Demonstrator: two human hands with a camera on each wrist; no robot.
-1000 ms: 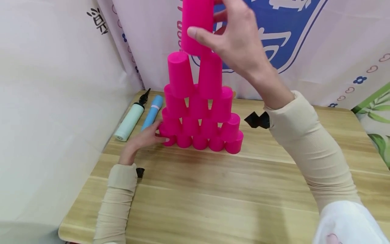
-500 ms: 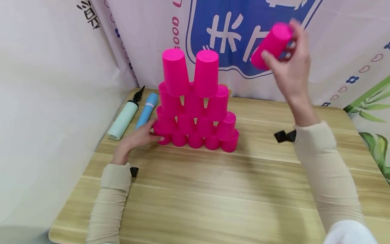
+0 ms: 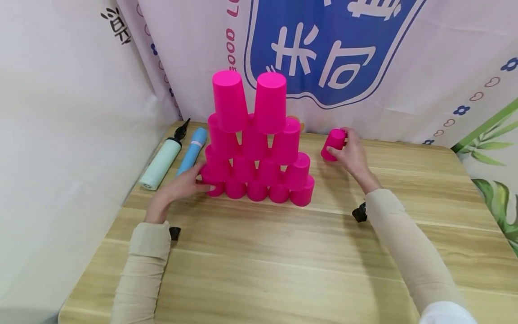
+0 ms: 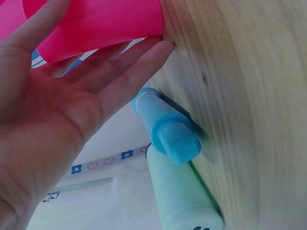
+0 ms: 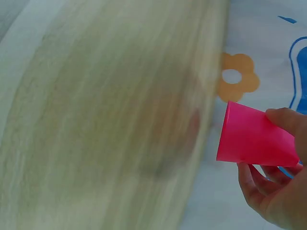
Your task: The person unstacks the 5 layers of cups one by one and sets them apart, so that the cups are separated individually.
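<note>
Upside-down pink plastic cups (image 3: 255, 139) stand stacked as a tiered pyramid, two cups on its top row. At the lower left end, my left hand (image 3: 184, 184) touches a bottom-row cup (image 3: 216, 189), thumb at the front. In the left wrist view, that hand's fingers lie nearly straight beside a pink cup (image 4: 105, 28). Right of the pyramid, near the back edge, my right hand (image 3: 353, 154) grips a single pink cup (image 3: 334, 145), rim down. The right wrist view shows this cup (image 5: 256, 139) between thumb and fingers, its rim apart from the tabletop.
A pale green hand pump (image 3: 162, 163) with a black nozzle and a blue tube-shaped thing (image 3: 192, 152) lie on the wooden table (image 3: 283, 261), left of the pyramid. Behind hangs a printed cloth (image 3: 388, 90), close to the table's back edge.
My right hand has carried the cup from above the pyramid to the right and down, close to the table. Two cups now top the pyramid. The left hand keeps its place.
</note>
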